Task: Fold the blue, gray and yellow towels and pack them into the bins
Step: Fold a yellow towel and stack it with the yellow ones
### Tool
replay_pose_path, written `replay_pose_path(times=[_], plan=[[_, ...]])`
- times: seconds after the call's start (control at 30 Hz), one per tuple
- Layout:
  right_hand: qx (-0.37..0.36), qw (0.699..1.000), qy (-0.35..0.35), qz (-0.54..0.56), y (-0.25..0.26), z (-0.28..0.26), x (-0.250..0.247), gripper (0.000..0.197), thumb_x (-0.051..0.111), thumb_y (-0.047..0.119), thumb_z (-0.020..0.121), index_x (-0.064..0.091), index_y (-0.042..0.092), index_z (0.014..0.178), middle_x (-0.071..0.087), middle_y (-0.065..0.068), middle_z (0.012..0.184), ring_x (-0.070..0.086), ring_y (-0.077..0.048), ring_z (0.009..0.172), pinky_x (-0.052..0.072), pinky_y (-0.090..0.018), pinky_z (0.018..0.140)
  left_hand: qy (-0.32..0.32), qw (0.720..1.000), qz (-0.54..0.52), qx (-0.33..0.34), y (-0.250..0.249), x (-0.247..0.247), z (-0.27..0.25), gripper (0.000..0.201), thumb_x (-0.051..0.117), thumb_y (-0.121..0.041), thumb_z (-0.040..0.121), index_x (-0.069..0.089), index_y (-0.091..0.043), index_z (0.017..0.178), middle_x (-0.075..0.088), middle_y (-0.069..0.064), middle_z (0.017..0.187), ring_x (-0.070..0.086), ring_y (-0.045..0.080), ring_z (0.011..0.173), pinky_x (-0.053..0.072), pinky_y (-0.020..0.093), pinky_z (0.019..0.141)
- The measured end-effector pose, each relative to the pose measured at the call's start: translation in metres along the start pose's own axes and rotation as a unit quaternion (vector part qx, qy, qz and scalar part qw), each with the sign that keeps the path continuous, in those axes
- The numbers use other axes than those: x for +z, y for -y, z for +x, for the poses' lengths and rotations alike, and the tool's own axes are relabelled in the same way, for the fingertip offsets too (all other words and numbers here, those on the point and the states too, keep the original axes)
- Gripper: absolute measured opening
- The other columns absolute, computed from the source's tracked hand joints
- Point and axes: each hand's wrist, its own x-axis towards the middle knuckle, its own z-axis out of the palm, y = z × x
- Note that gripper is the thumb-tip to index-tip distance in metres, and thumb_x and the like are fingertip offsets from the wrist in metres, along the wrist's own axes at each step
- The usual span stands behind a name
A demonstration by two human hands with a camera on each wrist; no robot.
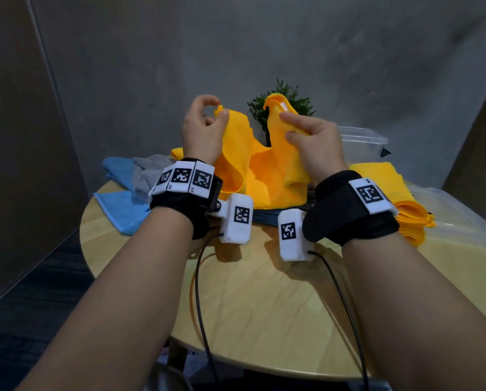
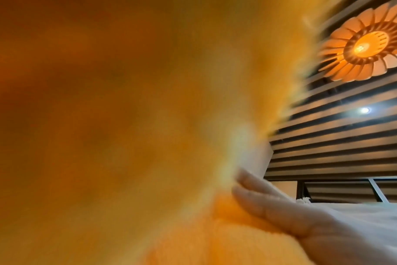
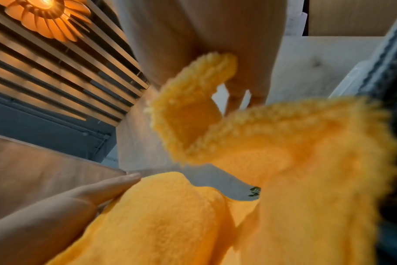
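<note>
We hold a yellow towel (image 1: 267, 170) up over the table's (image 1: 258, 300) far edge: our left hand (image 1: 202, 128) pinches one top corner, our right hand (image 1: 312, 142) grips the other, fingers curled round the cloth.

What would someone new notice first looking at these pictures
The bright yellow towel held up over the middle of the round wooden table, its two top corners pinched by the left hand and the right hand. Next, the stack of folded yellow towels at the right, and the loose blue towel and gray towel at the left.
</note>
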Motion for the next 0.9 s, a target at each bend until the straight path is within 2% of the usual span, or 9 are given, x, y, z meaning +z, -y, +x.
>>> replay_pose_path(times=[0.07, 0.17, 0.3, 0.47, 0.53, 0.63, 0.73, 0.83, 0.9], plan=[[-0.015, 1.0, 0.011, 0.016, 0.005, -0.003, 0.002, 0.037, 0.053, 0.002, 0.092, 0.062, 0.016, 0.126, 0.057, -0.001, 0.133, 0.05, -0.012, 0.124, 0.041, -0.023, 0.102, 0.021, 0.999, -0.006, 0.023, -0.002, 0.001, -0.001, 0.012, 0.061, -0.015, 0.087, 0.054, -0.025, 0.091, 0.037, -0.007, 0.064, 0.036, 0.005, 0.057, 0.033, 0.024, 0.057], [-0.036, 0.998, 0.021, 0.037, 0.011, -0.006, 0.007, 0.038, 0.055, 0.003, 0.091, 0.061, 0.016, 0.126, 0.058, -0.001, 0.132, 0.051, -0.013, 0.124, 0.042, -0.029, 0.106, 0.052, 0.998, -0.003, 0.038, -0.006, 0.002, -0.005, 0.016, 0.056, -0.01, 0.086, 0.057, -0.025, 0.094, 0.039, -0.011, 0.063, 0.036, 0.002, 0.054, 0.034, 0.022, 0.056], [-0.064, 0.994, 0.066, 0.054, 0.014, -0.007, 0.012, 0.036, 0.057, 0.0, 0.089, 0.064, 0.014, 0.122, 0.059, -0.004, 0.13, 0.051, -0.016, 0.125, 0.042, -0.038, 0.107, 0.092, 0.996, 0.009, -0.01, -0.005, 0.002, -0.002, 0.023, 0.052, -0.004, 0.084, 0.061, -0.025, 0.078, 0.053, -0.015, 0.069, 0.046, 0.002, 0.062, 0.039, 0.024, 0.065], [-0.08, 0.983, 0.161, -0.048, 0.011, -0.01, 0.014, 0.036, 0.052, -0.001, 0.091, 0.067, 0.018, 0.118, 0.057, -0.002, 0.133, 0.048, -0.012, 0.125, 0.041, -0.021, 0.099, 0.055, 0.993, -0.048, -0.088, -0.003, -0.003, 0.002, 0.027, 0.053, -0.007, 0.086, 0.06, -0.027, 0.07, 0.052, -0.002, 0.06, 0.049, 0.02, 0.061, 0.042, 0.032, 0.061], [-0.074, 0.98, 0.177, -0.062, 0.011, -0.011, 0.014, 0.036, 0.051, 0.0, 0.092, 0.066, 0.019, 0.118, 0.056, 0.0, 0.135, 0.047, -0.011, 0.124, 0.04, -0.021, 0.099, 0.045, 0.99, -0.089, -0.103, -0.004, -0.006, 0.004, 0.024, 0.055, -0.013, 0.09, 0.06, -0.024, 0.069, 0.053, 0.003, 0.064, 0.052, 0.022, 0.064, 0.045, 0.034, 0.062], [-0.078, 0.972, 0.203, -0.086, 0.011, -0.012, 0.015, 0.035, 0.052, 0.004, 0.092, 0.067, 0.024, 0.118, 0.057, 0.002, 0.134, 0.048, -0.01, 0.125, 0.039, -0.021, 0.1, 0.044, 0.984, -0.122, -0.121, -0.008, -0.007, 0.005, 0.036, 0.051, -0.032, 0.095, 0.055, -0.02, 0.061, 0.051, 0.001, 0.058, 0.05, 0.017, 0.053, 0.041, 0.023, 0.051], [-0.087, 0.965, 0.223, -0.112, 0.011, -0.012, 0.017, 0.035, 0.055, 0.006, 0.092, 0.067, 0.025, 0.118, 0.059, 0.003, 0.131, 0.049, -0.009, 0.124, 0.039, -0.022, 0.102, 0.038, 0.989, -0.095, -0.105, -0.008, -0.005, 0.005, 0.046, 0.056, -0.056, 0.083, 0.042, -0.022, 0.055, 0.042, -0.003, 0.054, 0.041, 0.017, 0.056, 0.035, 0.03, 0.056], [-0.076, 0.938, 0.314, -0.128, 0.012, -0.012, 0.018, 0.034, 0.061, 0.012, 0.09, 0.065, 0.027, 0.119, 0.055, 0.006, 0.136, 0.045, -0.007, 0.129, 0.032, -0.027, 0.111, 0.045, 0.997, -0.03, -0.054, -0.004, -0.006, 0.004, 0.036, 0.067, -0.045, 0.075, 0.043, -0.024, 0.058, 0.04, -0.006, 0.058, 0.039, 0.013, 0.06, 0.035, 0.029, 0.062], [-0.041, 0.933, 0.353, -0.057, 0.013, -0.013, 0.016, 0.027, 0.062, 0.017, 0.09, 0.067, 0.024, 0.115, 0.058, 0.009, 0.132, 0.051, -0.002, 0.122, 0.037, -0.022, 0.104, 0.044, 0.999, 0.004, -0.028, -0.003, -0.008, 0.003, 0.022, 0.064, -0.036, 0.073, 0.047, -0.027, 0.063, 0.044, -0.007, 0.062, 0.042, 0.014, 0.066, 0.036, 0.027, 0.064]])
